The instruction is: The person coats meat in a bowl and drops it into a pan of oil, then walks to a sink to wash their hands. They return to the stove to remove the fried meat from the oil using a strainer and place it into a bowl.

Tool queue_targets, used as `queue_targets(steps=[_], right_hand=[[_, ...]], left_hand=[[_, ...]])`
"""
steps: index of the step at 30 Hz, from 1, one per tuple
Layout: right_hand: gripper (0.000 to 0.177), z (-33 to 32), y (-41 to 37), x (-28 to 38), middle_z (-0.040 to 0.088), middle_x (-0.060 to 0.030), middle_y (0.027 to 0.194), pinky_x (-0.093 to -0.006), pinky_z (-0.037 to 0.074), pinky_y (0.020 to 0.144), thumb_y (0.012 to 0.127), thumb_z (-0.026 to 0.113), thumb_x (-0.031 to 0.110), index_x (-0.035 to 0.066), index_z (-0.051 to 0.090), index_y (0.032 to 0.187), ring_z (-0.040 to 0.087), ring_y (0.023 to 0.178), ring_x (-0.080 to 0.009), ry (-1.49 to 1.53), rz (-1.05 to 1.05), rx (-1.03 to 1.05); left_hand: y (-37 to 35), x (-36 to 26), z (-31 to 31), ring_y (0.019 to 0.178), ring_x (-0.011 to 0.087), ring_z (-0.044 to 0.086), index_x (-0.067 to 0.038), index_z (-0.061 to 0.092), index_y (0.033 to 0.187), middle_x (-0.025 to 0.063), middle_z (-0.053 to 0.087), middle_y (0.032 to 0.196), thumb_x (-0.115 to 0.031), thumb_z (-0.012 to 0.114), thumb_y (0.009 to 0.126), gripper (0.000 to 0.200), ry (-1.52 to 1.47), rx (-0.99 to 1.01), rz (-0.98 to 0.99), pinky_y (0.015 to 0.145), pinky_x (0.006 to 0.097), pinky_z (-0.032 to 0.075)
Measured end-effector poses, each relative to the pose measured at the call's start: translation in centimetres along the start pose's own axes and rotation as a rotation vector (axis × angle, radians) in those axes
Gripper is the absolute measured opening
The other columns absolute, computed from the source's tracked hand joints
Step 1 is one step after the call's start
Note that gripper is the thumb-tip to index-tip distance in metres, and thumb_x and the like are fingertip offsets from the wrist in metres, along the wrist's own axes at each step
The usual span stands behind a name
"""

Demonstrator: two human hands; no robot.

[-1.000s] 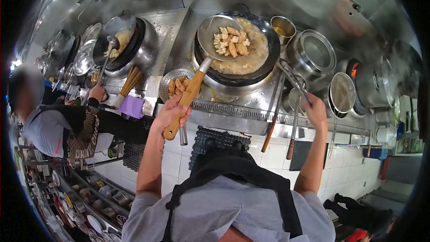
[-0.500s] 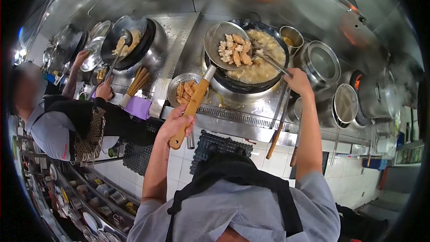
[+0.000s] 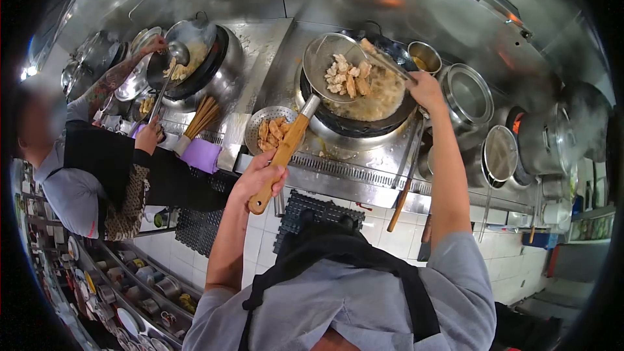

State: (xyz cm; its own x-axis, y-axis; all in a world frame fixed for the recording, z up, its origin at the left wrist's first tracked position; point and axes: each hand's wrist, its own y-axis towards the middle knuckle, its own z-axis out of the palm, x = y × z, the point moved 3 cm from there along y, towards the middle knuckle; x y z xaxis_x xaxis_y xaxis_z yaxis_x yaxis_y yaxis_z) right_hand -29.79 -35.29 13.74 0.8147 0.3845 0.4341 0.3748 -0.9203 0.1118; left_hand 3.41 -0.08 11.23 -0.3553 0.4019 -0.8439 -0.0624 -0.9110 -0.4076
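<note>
I read left hand (image 3: 260, 179) clamped on strainer (image 3: 296, 131) handle, long axis toward 1 o'clock, basket above wok (image 3: 364, 127). Right hand (image 3: 426, 88) nearer, fingers closed on tongs (image 3: 390, 62); fried pieces (image 3: 344, 78) at its 9 o'clock.

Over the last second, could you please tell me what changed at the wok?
The right hand rose from the hanging utensils to the wok, bringing tongs that now pinch a fried piece over the strainer. The left hand kept gripping the strainer's wooden handle.

Bright overhead kitchen light, steel glare, heavy fisheye warp, black vignetted corners
</note>
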Motion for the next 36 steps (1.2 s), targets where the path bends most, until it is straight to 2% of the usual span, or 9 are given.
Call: queue_targets(steps=[4, 5, 11, 18, 23, 25, 29, 32, 36], right_hand=[[0.041, 0.6, 1.0, -2.9, 0.070, -0.0256, 0.106, -0.0439, 0.050, 0.097, 0.084, 0.068, 0.028, 0.002, 0.070, 0.115, 0.067, 0.104, -0.0395, -0.034, 0.147, 0.058], [0.041, 0.7, 0.6, -3.0, 0.069, -0.0268, 0.105, -0.0433, 0.050, 0.096, 0.084, 0.069, 0.028, 0.001, 0.070, 0.115, 0.066, 0.104, -0.0399, -0.068, 0.106, -0.094], [0.040, -1.2, -1.4, 4.6, 0.069, -0.0268, 0.105, -0.0458, 0.051, 0.094, 0.084, 0.069, 0.030, 0.003, 0.070, 0.113, 0.065, 0.106, -0.0408, -0.117, -0.029, 0.215], [0.036, -1.3, 0.8, 4.2, 0.070, -0.0243, 0.104, -0.0485, 0.052, 0.090, 0.086, 0.065, 0.028, 0.007, 0.071, 0.114, 0.067, 0.102, -0.0399, -0.108, 0.069, -0.022], [0.038, -0.3, 3.5, 3.5, 0.069, -0.0252, 0.110, -0.0476, 0.051, 0.092, 0.087, 0.065, 0.030, 0.002, 0.070, 0.112, 0.066, 0.106, -0.0405, -0.156, 0.095, 0.066], [0.040, -1.6, 1.5, 6.6, 0.068, -0.0262, 0.111, -0.0474, 0.051, 0.093, 0.087, 0.065, 0.031, 0.000, 0.069, 0.111, 0.065, 0.107, -0.0408, -0.085, 0.081, 0.165], [0.042, 3.1, 2.1, 7.4, 0.069, -0.0263, 0.108, -0.0474, 0.051, 0.094, 0.084, 0.064, 0.035, 0.000, 0.069, 0.107, 0.065, 0.106, -0.0415, -0.152, 0.003, 0.245], [0.036, 3.2, 4.2, 5.2, 0.070, -0.0254, 0.099, -0.0472, 0.052, 0.089, 0.081, 0.063, 0.026, 0.004, 0.072, 0.108, 0.067, 0.098, -0.0405, -0.230, 0.040, -0.020], [0.039, 0.5, 4.1, 3.3, 0.070, -0.0258, 0.101, -0.0470, 0.052, 0.089, 0.080, 0.066, 0.025, 0.003, 0.072, 0.111, 0.067, 0.099, -0.0404, -0.204, 0.047, -0.026]], left_hand=[[0.5, 0.5, -0.1, 0.052, 0.0103, 0.052, -0.001, 0.053, 0.123, 0.0053, 0.060, 0.081, -0.016, 0.064, 0.090, 0.038, -0.008, -0.012, 0.036, 0.046, 0.0246, 0.042], [0.6, 0.6, -0.1, 0.052, 0.0105, 0.052, -0.001, 0.053, 0.123, 0.0054, 0.059, 0.081, -0.016, 0.064, 0.089, 0.038, -0.011, -0.010, 0.043, 0.046, 0.0247, 0.042], [1.1, 0.2, 0.0, 0.052, 0.0106, 0.052, 0.000, 0.053, 0.123, 0.0059, 0.059, 0.081, -0.015, 0.063, 0.089, 0.038, 0.004, -0.002, 0.040, 0.046, 0.0249, 0.043], [0.8, 0.8, 0.1, 0.051, 0.0107, 0.052, -0.002, 0.052, 0.126, 0.0066, 0.060, 0.083, -0.013, 0.063, 0.088, 0.041, -0.061, 0.014, 0.033, 0.045, 0.0246, 0.042], [0.9, 0.9, 0.3, 0.055, 0.0114, 0.054, -0.003, 0.052, 0.119, 0.0054, 0.058, 0.081, -0.012, 0.060, 0.091, 0.031, -0.070, 0.028, 0.007, 0.048, 0.0275, 0.047], [0.9, 1.4, 0.2, 0.055, 0.0114, 0.054, -0.003, 0.052, 0.119, 0.0053, 0.058, 0.081, -0.012, 0.060, 0.091, 0.030, -0.064, 0.025, -0.007, 0.048, 0.0275, 0.047], [1.1, 1.2, 0.3, 0.055, 0.0113, 0.054, -0.004, 0.052, 0.119, 0.0053, 0.058, 0.082, -0.012, 0.060, 0.091, 0.030, -0.044, 0.048, -0.007, 0.049, 0.0274, 0.048], [0.7, 0.5, 0.5, 0.055, 0.0111, 0.054, -0.004, 0.052, 0.118, 0.0053, 0.058, 0.082, -0.011, 0.060, 0.091, 0.029, -0.078, 0.052, -0.003, 0.049, 0.0274, 0.048], [0.1, 0.1, 0.7, 0.054, 0.0108, 0.054, -0.003, 0.051, 0.118, 0.0051, 0.058, 0.082, -0.011, 0.059, 0.091, 0.029, -0.056, 0.052, 0.014, 0.048, 0.0269, 0.047]])
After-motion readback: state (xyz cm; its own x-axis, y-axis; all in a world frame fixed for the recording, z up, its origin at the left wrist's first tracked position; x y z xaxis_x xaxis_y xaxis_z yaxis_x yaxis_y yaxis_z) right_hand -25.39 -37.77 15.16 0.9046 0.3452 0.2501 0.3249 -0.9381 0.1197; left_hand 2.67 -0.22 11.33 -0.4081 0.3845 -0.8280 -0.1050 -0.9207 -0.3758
